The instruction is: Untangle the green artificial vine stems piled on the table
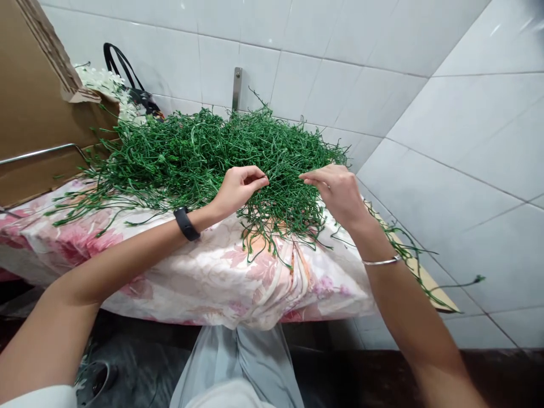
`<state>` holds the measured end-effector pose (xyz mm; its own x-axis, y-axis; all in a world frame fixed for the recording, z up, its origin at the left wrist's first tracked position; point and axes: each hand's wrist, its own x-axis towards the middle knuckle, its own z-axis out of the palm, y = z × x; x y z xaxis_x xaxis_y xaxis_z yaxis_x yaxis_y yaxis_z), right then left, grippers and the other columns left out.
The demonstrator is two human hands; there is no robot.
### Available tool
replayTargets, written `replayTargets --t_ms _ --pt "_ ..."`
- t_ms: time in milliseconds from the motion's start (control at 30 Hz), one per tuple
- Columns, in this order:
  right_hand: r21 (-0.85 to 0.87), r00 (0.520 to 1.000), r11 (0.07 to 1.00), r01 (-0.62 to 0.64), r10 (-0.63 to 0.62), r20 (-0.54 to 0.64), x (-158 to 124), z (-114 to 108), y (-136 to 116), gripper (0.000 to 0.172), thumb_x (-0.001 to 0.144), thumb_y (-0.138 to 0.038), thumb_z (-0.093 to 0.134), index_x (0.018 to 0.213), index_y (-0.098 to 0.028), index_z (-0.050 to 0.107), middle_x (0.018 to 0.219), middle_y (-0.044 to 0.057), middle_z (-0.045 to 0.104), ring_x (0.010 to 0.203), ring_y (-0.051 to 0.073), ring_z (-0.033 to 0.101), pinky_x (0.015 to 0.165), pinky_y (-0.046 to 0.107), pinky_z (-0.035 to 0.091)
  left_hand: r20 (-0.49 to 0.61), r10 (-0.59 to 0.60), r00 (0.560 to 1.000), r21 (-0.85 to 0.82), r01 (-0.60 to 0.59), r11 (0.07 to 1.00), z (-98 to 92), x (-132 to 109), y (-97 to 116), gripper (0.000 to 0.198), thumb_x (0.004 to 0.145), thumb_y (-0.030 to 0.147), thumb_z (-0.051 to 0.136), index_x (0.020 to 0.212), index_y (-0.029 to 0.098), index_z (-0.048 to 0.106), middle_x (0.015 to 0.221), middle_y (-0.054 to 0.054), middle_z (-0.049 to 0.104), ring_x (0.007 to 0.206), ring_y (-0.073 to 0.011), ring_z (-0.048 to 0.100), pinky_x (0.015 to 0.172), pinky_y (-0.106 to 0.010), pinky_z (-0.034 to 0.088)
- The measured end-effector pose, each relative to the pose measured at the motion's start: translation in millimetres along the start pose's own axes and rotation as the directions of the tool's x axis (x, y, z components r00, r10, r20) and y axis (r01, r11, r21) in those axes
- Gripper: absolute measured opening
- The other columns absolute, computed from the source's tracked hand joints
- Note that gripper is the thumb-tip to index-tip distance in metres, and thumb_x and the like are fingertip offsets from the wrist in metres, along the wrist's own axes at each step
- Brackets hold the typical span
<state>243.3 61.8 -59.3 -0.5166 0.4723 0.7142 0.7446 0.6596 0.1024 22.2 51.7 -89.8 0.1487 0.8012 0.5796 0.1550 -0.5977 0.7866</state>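
A large tangled heap of thin green artificial-looking stems [204, 144] lies in front of me, with small tips at their ends. My left hand [240, 188], a black band on its wrist, is over the front of the heap with thumb and forefinger pinched together. Across a short gap, my right hand [338, 190] is also pinched, above the heap's right side, and a thin bangle circles that wrist. Whatever sits between the fingertips of either hand is too small to make out against the green.
A floral cloth [204, 277] covers the table under the heap. At left stands a cardboard box [38, 113], with white flowers [104, 82] and a black-handled bag [140, 96] behind. Tiled walls [340, 51] close off the back and right. Loose stems hang over a board [429, 283].
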Motion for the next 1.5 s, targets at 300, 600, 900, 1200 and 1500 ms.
replayTargets --t_ms 300,600,900,1200,1500 --pt "0.070 0.993 0.992 0.106 -0.109 0.035 2 3 -37 0.021 0.084 -0.037 0.052 0.081 -0.018 0.063 0.076 0.002 0.067 0.074 0.014 0.059 0.075 0.030 0.039 0.079 0.005 0.997 -0.009 -0.005 1.000 3.9 -5 6 0.014 0.075 0.025 0.059 0.068 0.012 0.059 0.061 0.001 0.054 0.055 -0.0057 0.043 0.052 -0.020 0.033" --pt "-0.109 0.968 0.962 0.249 -0.245 0.046 2 4 -28 0.022 0.086 -0.028 0.049 0.068 -0.017 0.058 0.063 0.002 0.064 0.060 0.012 0.053 0.071 0.029 0.040 0.167 0.110 0.980 0.145 -0.135 0.980 8.6 -11 11 0.013 0.078 0.020 0.055 0.067 0.014 0.054 0.061 0.001 0.050 0.058 -0.0072 0.040 0.053 -0.021 0.031" --pt "-0.116 0.970 0.964 0.241 -0.243 -0.005 5 -3 -31 0.023 0.087 -0.023 0.046 0.068 -0.018 0.059 0.064 0.001 0.064 0.060 0.012 0.052 0.072 0.029 0.041 0.099 0.154 0.983 0.143 -0.167 0.976 12.1 -16 13 0.015 0.079 0.020 0.053 0.065 0.015 0.049 0.061 0.002 0.046 0.058 -0.0077 0.038 0.053 -0.022 0.029" --pt "-0.114 0.972 0.966 0.230 -0.234 -0.022 6 -3 -32 0.023 0.086 -0.019 0.045 0.067 -0.019 0.057 0.062 -0.001 0.063 0.058 0.011 0.051 0.073 0.029 0.042 0.091 0.184 0.979 0.155 -0.196 0.968 10.0 -13 10 0.017 0.079 0.019 0.053 0.064 0.015 0.048 0.060 0.003 0.045 0.056 -0.0076 0.035 0.051 -0.022 0.027" --pt "-0.157 0.945 0.953 0.259 -0.283 -0.161 10 4 -39 0.022 0.084 -0.018 0.049 0.063 -0.019 0.055 0.055 -0.001 0.058 0.055 0.011 0.048 0.067 0.028 0.043 0.033 0.212 0.977 0.147 -0.215 0.966 9.0 -14 16 0.017 0.079 0.019 0.053 0.063 0.016 0.048 0.058 0.003 0.045 0.056 -0.0073 0.037 0.053 -0.022 0.029"
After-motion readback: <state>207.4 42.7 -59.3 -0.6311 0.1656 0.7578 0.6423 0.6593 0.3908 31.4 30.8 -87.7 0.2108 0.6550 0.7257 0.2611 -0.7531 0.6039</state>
